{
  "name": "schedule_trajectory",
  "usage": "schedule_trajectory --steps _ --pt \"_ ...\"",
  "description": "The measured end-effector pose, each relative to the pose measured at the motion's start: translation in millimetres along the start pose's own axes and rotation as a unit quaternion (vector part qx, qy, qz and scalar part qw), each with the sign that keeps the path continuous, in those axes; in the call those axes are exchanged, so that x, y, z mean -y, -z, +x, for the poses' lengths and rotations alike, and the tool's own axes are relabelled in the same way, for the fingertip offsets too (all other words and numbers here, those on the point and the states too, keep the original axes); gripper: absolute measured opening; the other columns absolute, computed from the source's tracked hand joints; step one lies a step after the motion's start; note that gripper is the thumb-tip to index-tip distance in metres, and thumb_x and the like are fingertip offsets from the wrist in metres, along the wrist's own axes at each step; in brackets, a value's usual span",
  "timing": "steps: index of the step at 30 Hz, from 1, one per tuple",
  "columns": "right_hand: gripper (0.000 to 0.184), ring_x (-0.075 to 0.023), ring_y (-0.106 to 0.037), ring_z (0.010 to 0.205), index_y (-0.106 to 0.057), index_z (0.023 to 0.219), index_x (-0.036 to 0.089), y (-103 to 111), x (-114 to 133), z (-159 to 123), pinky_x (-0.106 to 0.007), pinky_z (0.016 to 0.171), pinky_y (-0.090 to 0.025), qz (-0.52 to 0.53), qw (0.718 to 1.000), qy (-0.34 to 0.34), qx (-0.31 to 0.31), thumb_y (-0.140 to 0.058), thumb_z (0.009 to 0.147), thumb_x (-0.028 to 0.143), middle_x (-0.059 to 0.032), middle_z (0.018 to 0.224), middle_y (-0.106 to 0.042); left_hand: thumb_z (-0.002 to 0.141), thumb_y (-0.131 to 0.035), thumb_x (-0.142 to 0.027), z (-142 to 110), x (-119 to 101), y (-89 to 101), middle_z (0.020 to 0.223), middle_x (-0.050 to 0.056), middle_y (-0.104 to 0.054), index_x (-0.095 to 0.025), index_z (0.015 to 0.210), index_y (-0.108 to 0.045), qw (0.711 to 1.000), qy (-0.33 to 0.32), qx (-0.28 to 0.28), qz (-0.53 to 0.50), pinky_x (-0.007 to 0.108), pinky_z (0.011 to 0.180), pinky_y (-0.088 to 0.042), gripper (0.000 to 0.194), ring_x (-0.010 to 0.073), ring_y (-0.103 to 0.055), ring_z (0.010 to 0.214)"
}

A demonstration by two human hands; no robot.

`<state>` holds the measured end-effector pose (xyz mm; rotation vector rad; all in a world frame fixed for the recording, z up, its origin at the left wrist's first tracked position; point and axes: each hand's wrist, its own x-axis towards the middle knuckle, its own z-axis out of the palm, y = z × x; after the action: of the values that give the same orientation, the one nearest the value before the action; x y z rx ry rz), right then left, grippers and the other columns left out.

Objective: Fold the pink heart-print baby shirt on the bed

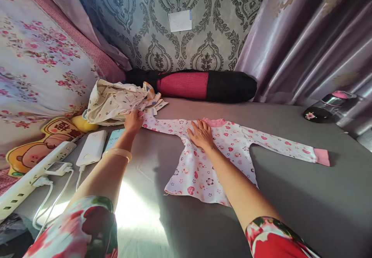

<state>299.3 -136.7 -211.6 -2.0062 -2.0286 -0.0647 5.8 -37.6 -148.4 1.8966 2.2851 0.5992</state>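
Note:
A small long-sleeved shirt (209, 172), white with pink and red prints, lies spread flat on the grey sheet (290, 211). Its pink neckband (215, 122) faces away from me, and the sleeve with the pink cuff (321, 157) stretches to the right. My left hand (133, 121) grips the end of the left sleeve, its fingers closed around the cuff, which is mostly hidden. Flat on the shirt's upper chest, near the left shoulder, rests my right hand (201, 134) with fingers spread.
Crumpled cream printed clothes (113, 99) lie behind my left hand. A phone (114, 138), a white power bank (92, 147) and a power strip (37, 172) with cables are at left. A black and red roll (183, 85) lies along the wall; a bottle (328, 106) lies right.

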Motion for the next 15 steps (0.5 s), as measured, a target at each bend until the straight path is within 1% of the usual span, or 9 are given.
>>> schedule_trajectory --steps 2,5,6,7,8,10,12,13,15 --pt "0.055 -0.0278 -0.031 0.139 -0.046 0.146 0.023 0 0 0 -0.042 0.113 -0.024 0.003 1.000 0.000 0.003 -0.036 0.100 0.050 -0.0094 0.153 -0.041 0.083 -0.047 -0.019 -6 -9 -3.0 0.121 0.021 -0.063 -0.013 0.118 -0.060 0.998 -0.027 -0.013 0.058 0.046 0.093 -0.045 0.038 0.0369 -0.056 0.114" --pt "0.055 -0.0289 -0.030 0.140 -0.046 0.146 0.023 0 1 0 -0.043 0.113 -0.024 0.009 1.000 -0.006 0.005 -0.036 0.100 0.050 -0.0093 0.154 -0.041 0.084 -0.051 -0.024 -23 -26 -5.1 0.130 0.026 -0.057 -0.007 0.123 -0.057 0.988 -0.060 -0.092 0.112 0.048 0.100 -0.039 0.043 0.0390 -0.048 0.124" --pt "0.055 -0.0293 -0.030 0.141 -0.046 0.146 0.023 0 2 0 -0.044 0.112 -0.024 0.012 1.000 -0.009 0.006 -0.036 0.100 0.050 -0.0093 0.154 -0.040 0.084 -0.052 -0.027 -32 -34 -5.5 0.130 0.025 -0.057 -0.008 0.122 -0.058 0.986 -0.073 -0.102 0.111 0.047 0.100 -0.039 0.042 0.0388 -0.048 0.125" --pt "0.055 -0.0298 -0.029 0.141 -0.047 0.146 0.023 0 2 0 -0.044 0.112 -0.025 0.016 1.000 -0.011 0.007 -0.037 0.100 0.050 -0.0094 0.155 -0.040 0.086 -0.052 -0.029 -42 -41 -6.1 0.127 0.023 -0.060 -0.010 0.119 -0.061 0.987 -0.089 -0.093 0.099 0.045 0.098 -0.040 0.039 0.0375 -0.050 0.123" --pt "0.055 -0.0302 -0.029 0.141 -0.047 0.146 0.023 0 2 1 -0.045 0.112 -0.025 0.022 1.000 -0.013 0.009 -0.038 0.099 0.050 -0.0096 0.155 -0.039 0.088 -0.050 -0.032 -53 -48 -7.2 0.120 0.020 -0.064 -0.013 0.112 -0.065 0.990 -0.102 -0.064 0.075 0.043 0.096 -0.041 0.034 0.0349 -0.054 0.118" --pt "0.053 -0.0301 -0.031 0.141 -0.049 0.144 0.023 1 -1 2 -0.045 0.112 -0.026 0.043 0.999 -0.008 0.006 -0.040 0.099 0.048 -0.0095 0.154 -0.040 0.089 -0.049 -0.037 -77 -60 -11.6 0.097 0.013 -0.071 -0.016 0.093 -0.071 0.995 -0.093 0.036 -0.001 0.035 0.086 -0.045 0.030 0.0283 -0.063 0.101" --pt "0.047 -0.0275 -0.036 0.139 -0.055 0.138 0.022 3 -6 5 -0.043 0.113 -0.028 0.086 0.996 -0.001 -0.001 -0.044 0.098 0.044 -0.0092 0.150 -0.047 0.088 -0.052 -0.041 -98 -69 -18.8 0.078 0.007 -0.069 -0.017 0.079 -0.070 0.982 -0.101 0.133 -0.087 0.029 0.074 -0.045 0.031 0.0228 -0.065 0.085" --pt "0.043 -0.0256 -0.040 0.136 -0.058 0.134 0.022 5 -9 6 -0.041 0.113 -0.029 0.117 0.993 -0.001 -0.001 -0.046 0.098 0.042 -0.0090 0.145 -0.052 0.087 -0.054 -0.041 -106 -71 -23.1 0.070 0.005 -0.066 -0.017 0.073 -0.069 0.973 -0.097 0.170 -0.122 0.028 0.070 -0.044 0.031 0.0210 -0.064 0.078" --pt "0.035 -0.0221 -0.050 0.128 -0.063 0.127 0.022 13 -14 7 -0.037 0.109 -0.036 0.195 0.981 -0.013 0.015 -0.049 0.097 0.035 -0.0083 0.134 -0.061 0.082 -0.060 -0.040 -117 -75 -31.6 0.062 0.002 -0.060 -0.018 0.065 -0.066 0.961 -0.069 0.205 -0.172 0.027 0.064 -0.042 0.029 0.0189 -0.061 0.071"
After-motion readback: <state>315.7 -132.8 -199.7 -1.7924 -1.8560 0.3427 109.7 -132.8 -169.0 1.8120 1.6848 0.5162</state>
